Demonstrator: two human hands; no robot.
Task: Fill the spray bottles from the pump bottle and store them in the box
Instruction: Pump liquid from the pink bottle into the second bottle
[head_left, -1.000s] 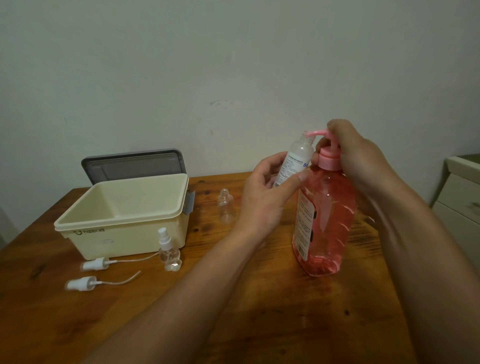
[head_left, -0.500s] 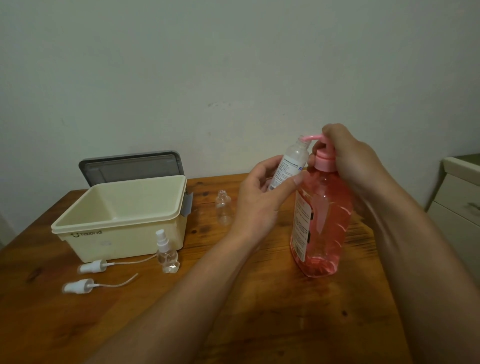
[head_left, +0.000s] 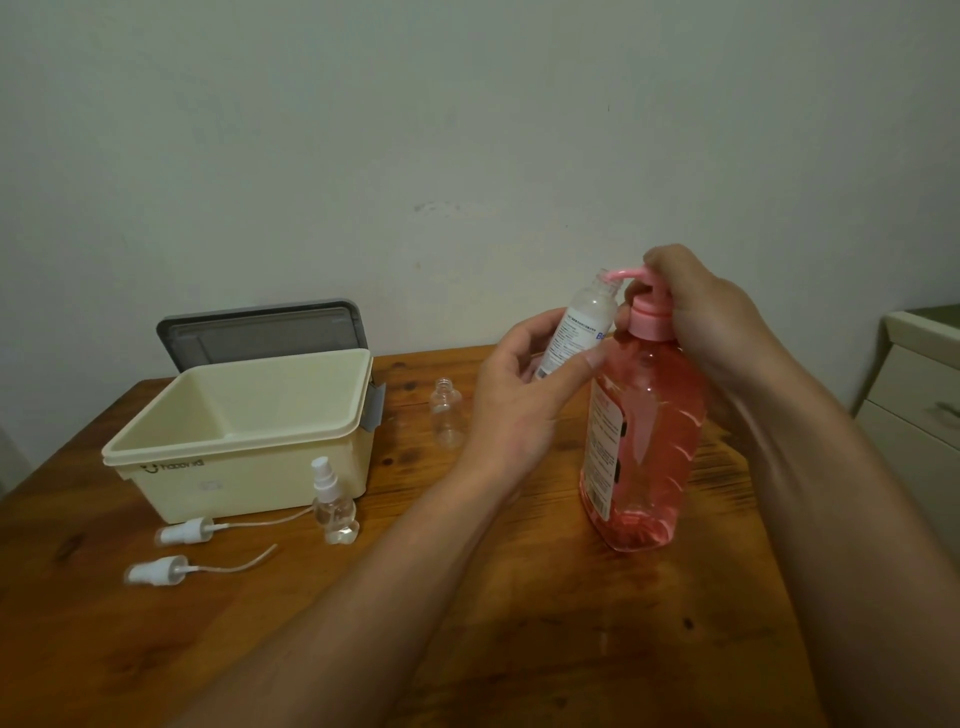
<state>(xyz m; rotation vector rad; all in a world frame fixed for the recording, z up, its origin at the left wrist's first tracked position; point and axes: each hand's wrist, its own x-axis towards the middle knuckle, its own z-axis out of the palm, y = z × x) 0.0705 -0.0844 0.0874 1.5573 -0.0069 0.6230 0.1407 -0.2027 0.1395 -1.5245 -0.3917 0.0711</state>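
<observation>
A pink pump bottle (head_left: 647, 441) stands on the wooden table (head_left: 519, 623). My right hand (head_left: 696, 312) rests on top of its pump head, fingers curled over it. My left hand (head_left: 519, 395) grips a clear labelled spray bottle (head_left: 582, 322) without its cap, tilted, with its open mouth right at the pink spout. An uncapped small clear bottle (head_left: 447, 418) stands behind my left hand. A small capped spray bottle (head_left: 332, 504) stands in front of the cream box (head_left: 239, 447), which is open with nothing visible inside.
Two white spray tops with thin tubes, one (head_left: 184, 531) nearer the box and one (head_left: 153, 571) nearer me, lie on the table at the left. The grey lid (head_left: 260, 332) leans against the wall behind the box. A pale cabinet (head_left: 919, 395) stands at the right.
The pump head has risen slightly under my right hand. The labelled bottle stays at the spout in my left hand. The view has shifted a little.
</observation>
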